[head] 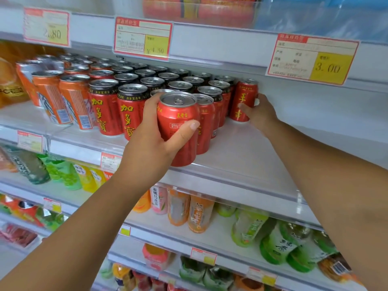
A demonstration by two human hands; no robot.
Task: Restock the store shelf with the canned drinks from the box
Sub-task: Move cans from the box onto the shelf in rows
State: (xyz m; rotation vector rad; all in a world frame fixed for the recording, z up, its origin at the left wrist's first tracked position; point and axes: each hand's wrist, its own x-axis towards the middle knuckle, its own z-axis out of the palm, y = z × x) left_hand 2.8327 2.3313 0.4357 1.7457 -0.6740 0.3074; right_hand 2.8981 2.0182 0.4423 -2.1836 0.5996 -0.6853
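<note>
The left hand [150, 141] grips a red aluminium drink can with a silver pull-tab lid [178, 120] at the front edge of the white store shelf [241, 156], thumb across its face and fingers round the far side. The can's long axis is near vertical, lid up and leaning slightly toward the camera. Whether its base touches the shelf cannot be told, and the palm hides its left side. Further back and to the right, well apart, the right hand [262, 114] clasps a second red can [244, 95] standing upright just beside the packed rows of black-collared red cans [130, 106]; most of its fingers are hidden behind that can. The print on the yellow-and-white price label [312, 57] above is blurred.
</note>
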